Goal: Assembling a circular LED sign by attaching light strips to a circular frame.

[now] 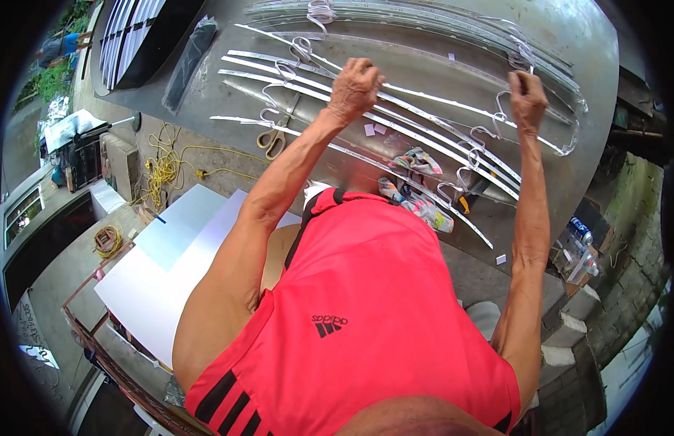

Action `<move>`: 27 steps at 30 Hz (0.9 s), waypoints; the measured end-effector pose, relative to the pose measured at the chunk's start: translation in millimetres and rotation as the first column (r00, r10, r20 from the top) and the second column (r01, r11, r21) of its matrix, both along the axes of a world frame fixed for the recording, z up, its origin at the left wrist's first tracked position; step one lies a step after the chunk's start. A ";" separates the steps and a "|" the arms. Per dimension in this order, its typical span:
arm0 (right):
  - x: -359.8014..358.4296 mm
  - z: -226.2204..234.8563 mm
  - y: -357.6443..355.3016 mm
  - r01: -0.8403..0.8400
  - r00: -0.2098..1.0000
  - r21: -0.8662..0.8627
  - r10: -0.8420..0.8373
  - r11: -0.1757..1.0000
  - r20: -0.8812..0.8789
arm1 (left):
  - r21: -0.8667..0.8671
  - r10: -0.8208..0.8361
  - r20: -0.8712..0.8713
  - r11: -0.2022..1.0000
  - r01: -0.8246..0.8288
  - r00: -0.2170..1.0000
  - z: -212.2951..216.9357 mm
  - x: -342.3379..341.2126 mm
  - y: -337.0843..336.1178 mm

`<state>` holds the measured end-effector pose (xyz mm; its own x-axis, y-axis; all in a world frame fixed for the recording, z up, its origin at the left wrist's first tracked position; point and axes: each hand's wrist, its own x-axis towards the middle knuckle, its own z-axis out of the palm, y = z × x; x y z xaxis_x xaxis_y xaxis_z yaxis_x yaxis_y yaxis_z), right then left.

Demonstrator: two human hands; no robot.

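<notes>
Several long, slim white strips lie across a grey metal table, with thin white wires looped near their ends. My left hand is closed over one long white strip, around its middle. Above the right part of the same strip, my right hand is pinched closed; whatever its fingertips hold is too small to make out. A bundle of coiled white wire is just beyond the right fingers. Scissors lie at the table's near left edge, partly under strip ends.
More strips lie along the table's far side. Crumpled patterned cloths and small pale squares sit close to my body. White sheets and a tangled yellow cord are at left. Bottles stand at right.
</notes>
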<state>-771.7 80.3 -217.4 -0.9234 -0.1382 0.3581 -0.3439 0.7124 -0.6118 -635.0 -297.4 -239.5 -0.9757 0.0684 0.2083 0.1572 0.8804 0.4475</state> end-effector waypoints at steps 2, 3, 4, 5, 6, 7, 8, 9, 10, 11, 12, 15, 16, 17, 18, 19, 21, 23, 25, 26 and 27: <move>8.2 4.1 -44.0 -0.238 0.963 0.034 0.241 0.971 -0.119 | -0.173 -0.009 -0.030 0.985 0.003 1.000 4.0 -1.3 -19.0; 11.3 3.9 -67.2 -0.310 0.944 0.052 0.314 0.949 -0.105 | -0.213 -0.020 -0.039 0.977 0.011 0.999 6.2 -2.4 -27.7; 13.3 2.2 -91.4 -0.384 0.917 0.067 0.389 0.921 -0.092 | -0.252 -0.030 -0.060 0.968 0.014 0.998 8.7 -2.6 -35.9; 15.5 -1.1 -115.5 -0.416 0.903 0.089 0.422 0.905 -0.077 | -0.296 -0.050 -0.051 0.955 0.033 0.997 11.1 -1.7 -42.9; 16.4 -5.2 -138.1 -0.454 0.882 0.109 0.463 0.884 -0.084 | -0.271 -0.048 -0.032 0.962 0.038 0.998 12.4 -0.6 -46.1; 15.5 -9.9 -159.4 -0.468 0.875 0.172 0.482 0.867 -0.049 | -0.244 -0.047 -0.028 0.969 0.039 0.998 13.7 1.7 -48.7; 14.6 -15.6 -179.8 -0.486 0.862 0.233 0.506 0.842 -0.031 | -0.224 -0.042 0.008 0.974 0.042 0.999 14.7 3.0 -51.6; 14.9 -21.4 -197.3 -0.502 0.853 0.303 0.522 0.810 0.018 | -0.213 -0.052 0.031 0.975 0.058 0.998 15.4 5.3 -53.4; 14.5 -27.2 -211.0 -0.491 0.853 0.356 0.522 0.795 0.012 | -0.221 -0.095 0.047 0.970 0.103 0.994 15.9 7.4 -55.6; 10.7 -32.5 -220.4 -0.487 0.851 0.373 0.526 0.789 -0.001 | -0.187 -0.099 0.039 0.977 0.105 0.994 15.6 7.4 -57.0; 7.7 -38.2 -227.9 -0.495 0.851 0.406 0.522 0.768 0.050 | -0.148 -0.098 0.046 0.983 0.104 0.994 15.1 10.8 -57.7; -13.5 -49.4 -234.4 -0.413 0.901 0.418 0.430 0.809 0.058 | -0.222 -0.112 0.024 0.968 0.115 0.993 14.4 17.9 -62.2; -21.8 -51.0 -233.9 -0.372 0.914 0.395 0.405 0.840 0.002 | -0.221 -0.116 0.038 0.968 0.121 0.993 14.6 21.6 -63.0; -33.9 -50.6 -232.1 -0.332 0.930 0.386 0.366 0.861 -0.016 | -0.219 -0.120 0.047 0.967 0.128 0.992 14.9 24.2 -63.7; -44.9 -48.8 -228.9 -0.293 0.948 0.379 0.318 0.878 -0.005 | -0.218 -0.124 0.056 0.967 0.134 0.991 15.6 26.1 -64.0; -54.1 -46.1 -225.4 -0.292 0.942 0.402 0.333 0.868 -0.035 | -0.203 -0.115 0.077 0.971 0.129 0.990 16.3 28.0 -63.3; -67.8 -39.1 -223.4 -0.322 0.934 0.430 0.358 0.844 -0.004 | -0.181 -0.108 0.078 0.976 0.121 0.991 18.8 26.5 -63.5; -76.0 -30.8 -224.4 -0.402 0.906 0.482 0.415 0.779 0.085 | -0.244 -0.094 0.104 0.963 0.117 0.990 21.7 22.3 -63.9; -72.4 -25.8 -231.4 -0.471 0.862 0.519 0.497 0.713 0.099 | -0.305 -0.109 0.011 0.946 0.107 0.994 26.2 16.6 -69.8; -68.1 -23.9 -233.9 -0.503 0.843 0.553 0.519 0.664 0.143 | -0.337 -0.116 -0.014 0.936 0.105 0.993 27.7 14.4 -71.4; -64.1 -22.6 -237.1 -0.546 0.823 0.501 0.543 0.672 0.167 | -0.330 -0.122 0.032 0.935 0.126 0.992 28.3 8.8 -75.3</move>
